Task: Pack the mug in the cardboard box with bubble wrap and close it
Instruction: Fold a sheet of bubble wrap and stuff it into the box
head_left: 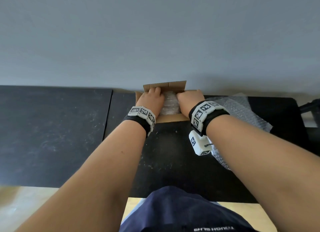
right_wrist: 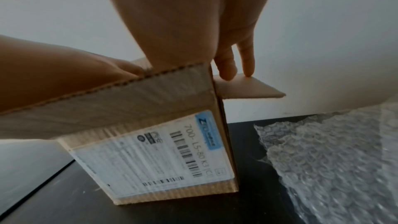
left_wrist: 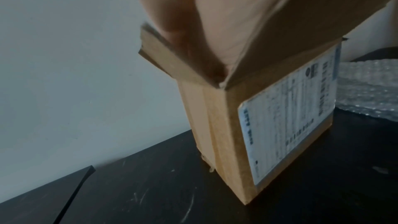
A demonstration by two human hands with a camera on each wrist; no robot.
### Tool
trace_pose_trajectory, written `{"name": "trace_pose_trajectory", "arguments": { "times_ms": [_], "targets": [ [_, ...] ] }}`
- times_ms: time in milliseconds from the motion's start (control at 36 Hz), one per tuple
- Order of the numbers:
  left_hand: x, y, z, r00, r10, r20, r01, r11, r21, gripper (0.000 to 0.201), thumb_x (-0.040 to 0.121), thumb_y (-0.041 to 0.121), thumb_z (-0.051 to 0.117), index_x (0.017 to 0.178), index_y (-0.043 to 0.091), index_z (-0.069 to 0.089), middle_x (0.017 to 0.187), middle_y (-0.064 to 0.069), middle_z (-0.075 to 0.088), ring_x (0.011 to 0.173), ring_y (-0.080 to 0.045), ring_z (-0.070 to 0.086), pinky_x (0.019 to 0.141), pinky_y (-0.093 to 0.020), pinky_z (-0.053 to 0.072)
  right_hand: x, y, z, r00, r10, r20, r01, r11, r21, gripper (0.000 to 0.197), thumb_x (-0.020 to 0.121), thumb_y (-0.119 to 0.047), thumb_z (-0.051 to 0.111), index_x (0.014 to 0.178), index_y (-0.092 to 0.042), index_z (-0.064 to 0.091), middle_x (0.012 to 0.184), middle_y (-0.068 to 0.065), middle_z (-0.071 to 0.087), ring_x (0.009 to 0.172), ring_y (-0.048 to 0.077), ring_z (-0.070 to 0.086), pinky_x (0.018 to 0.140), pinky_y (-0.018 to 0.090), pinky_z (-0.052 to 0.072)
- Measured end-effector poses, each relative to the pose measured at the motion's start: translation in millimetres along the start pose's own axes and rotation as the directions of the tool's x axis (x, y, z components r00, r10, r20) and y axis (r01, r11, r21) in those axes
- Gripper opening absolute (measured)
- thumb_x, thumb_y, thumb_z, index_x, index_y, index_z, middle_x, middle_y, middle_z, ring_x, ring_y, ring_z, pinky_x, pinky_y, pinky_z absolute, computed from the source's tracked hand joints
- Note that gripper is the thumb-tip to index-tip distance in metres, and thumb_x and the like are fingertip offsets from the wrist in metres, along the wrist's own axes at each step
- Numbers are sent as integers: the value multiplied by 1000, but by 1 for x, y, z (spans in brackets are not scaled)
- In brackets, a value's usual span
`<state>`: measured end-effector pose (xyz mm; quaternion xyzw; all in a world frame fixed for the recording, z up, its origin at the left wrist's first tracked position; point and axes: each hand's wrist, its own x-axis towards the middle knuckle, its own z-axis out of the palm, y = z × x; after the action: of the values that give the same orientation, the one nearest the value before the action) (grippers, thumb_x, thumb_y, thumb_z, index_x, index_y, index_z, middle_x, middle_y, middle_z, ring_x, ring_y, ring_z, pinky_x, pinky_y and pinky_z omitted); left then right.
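Pressing down: wrapped bundle (head_left: 170,102), mug unseen inside, sits in box (head_left: 173,118) | left hand (head_left: 150,97) and right hand (head_left: 189,97) reach in beside it, grip hidden, cannot tell | wrap soft and springy, mug likely fragile, hold by the sides | flaps up | spare wrap (head_left: 242,110) beside box on table (head_left: 52,128)

Box (head_left: 173,118) mouth mostly blocked: left hand (head_left: 150,99) and right hand (head_left: 189,98) both inside, bubble wrap (head_left: 170,103) filling the gap btw them. Rear flap (head_left: 164,86) stands up vs wall. Loose wrap (head_left: 242,109) crowds table right of box; table (head_left: 52,128) left side free.
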<state>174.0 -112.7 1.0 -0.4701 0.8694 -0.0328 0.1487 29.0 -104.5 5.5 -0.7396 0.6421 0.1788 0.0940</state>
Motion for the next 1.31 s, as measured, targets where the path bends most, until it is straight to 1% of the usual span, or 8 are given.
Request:
{"name": "trace_pose_trajectory", "arguments": {
  "times_ms": [222, 306, 417, 556, 694, 917, 1055, 1305],
  "targets": [
    [-8, 4, -12, 986, -131, 104, 153, 957, -248, 38, 90, 2, 51, 128, 4, 46, 131, -16, 46, 113, -32, 58, 87, -38, 51, -13, 0, -11, 982, -67, -174, 84, 992, 91, 32, 85, -6, 51, 115, -16, 53, 112, 8, 54, 87, 32, 60, 81, 38, 42],
    [-7, 6, -12, 972, -161, 170, 216, 897, -386, 44, 90, 6, 54, 132, 5, 41, 135, -15, 45, 117, -31, 56, 91, -35, 48, -11, 0, -11, 986, -110, -126, 117, 992, 51, 43, 85, -16, 54, 127, -25, 50, 114, 3, 58, 96, 28, 61, 87, 39, 43],
    [-2, 4, -7, 960, -129, 249, 227, 879, -419, 41, 92, 10, 53, 133, 7, 47, 136, -15, 47, 123, -29, 49, 101, -34, 41, -1, 0, -3, 996, -84, -37, 85, 996, 24, 32, 89, -22, 54, 121, -26, 57, 112, 2, 61, 102, 26, 62, 85, 39, 43],
    [5, 1, -1, 957, -120, 265, 230, 871, -435, 45, 95, 13, 52, 139, 9, 43, 140, -14, 44, 130, -27, 43, 107, -31, 37, 7, 4, 2, 999, -46, 24, 44, 995, 84, 25, 86, -26, 60, 111, -31, 59, 99, -3, 67, 92, 24, 65, 71, 31, 43],
    [12, -1, 0, 950, -121, 287, 248, 854, -458, 55, 87, 9, 60, 140, 11, 43, 138, -14, 43, 123, -31, 50, 102, -35, 44, 13, 2, 8, 999, -38, -4, 38, 993, 111, 25, 85, -25, 60, 109, -21, 53, 96, 2, 67, 89, 27, 64, 72, 34, 42],
    [21, -3, 0, 956, -97, 277, 215, 872, -439, 62, 86, 10, 62, 141, 10, 34, 137, -17, 46, 124, -35, 49, 101, -42, 45, 13, -2, 9, 1000, 21, -10, -20, 997, 78, 42, 88, -27, 61, 123, -15, 39, 66, -2, 45, 66, 25, 48, 64, 35, 36],
    [21, 1, 2, 952, -113, 285, 232, 873, -428, 60, 89, 10, 58, 143, 9, 32, 140, -18, 41, 127, -38, 43, 104, -43, 42, 8, 0, 14, 998, 47, -37, -41, 990, 134, 41, 88, -25, 59, 124, -17, 40, 92, 4, 67, 85, 30, 64, 67, 34, 37],
    [6, 0, -6, 959, -103, 263, 210, 883, -419, 47, 90, 8, 55, 136, 8, 45, 137, -15, 37, 113, -32, 56, 98, -37, 48, -6, 0, 2, 998, 64, 6, -64, 973, 223, 34, 86, -24, 60, 120, -27, 59, 114, 4, 61, 103, 30, 62, 86, 39, 49]
  ]
}}
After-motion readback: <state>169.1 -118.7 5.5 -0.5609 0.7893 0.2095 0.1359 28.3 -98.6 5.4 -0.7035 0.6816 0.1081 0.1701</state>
